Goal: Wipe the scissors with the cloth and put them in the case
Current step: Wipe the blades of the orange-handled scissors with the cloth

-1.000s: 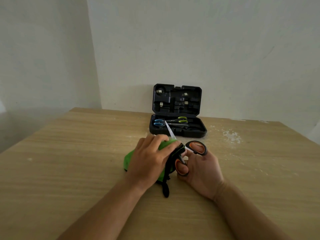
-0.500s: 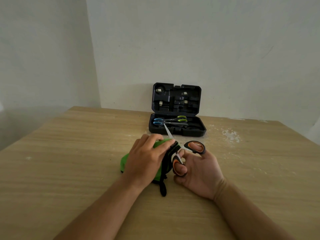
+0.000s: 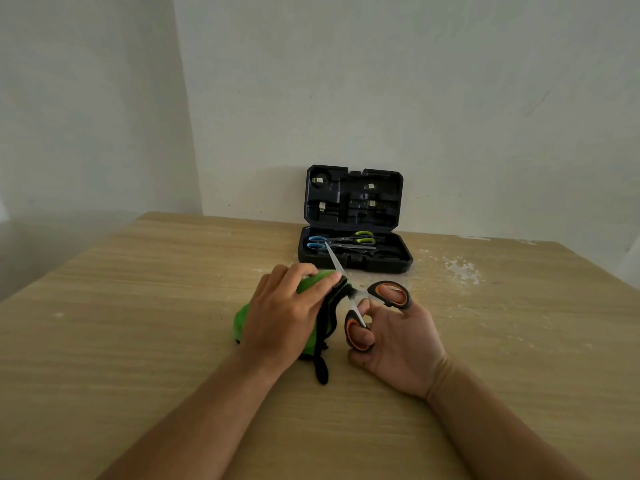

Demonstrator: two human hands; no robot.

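Head view: at frame centre the left hand (image 3: 284, 317) presses the soft green black-edged cloth (image 3: 308, 285) around the steel blades of the orange-and-black-handled scissors (image 3: 367, 306), whose loops the right hand (image 3: 398, 337) grips. Wiping looks underway; stowing remains. The moulded black plastic case (image 3: 353, 258) stands open above centre, holding two other scissors (image 3: 341, 241).

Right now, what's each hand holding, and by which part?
Right hand holds the orange-handled scissors by the finger loops. Left hand presses the green cloth around the blade.
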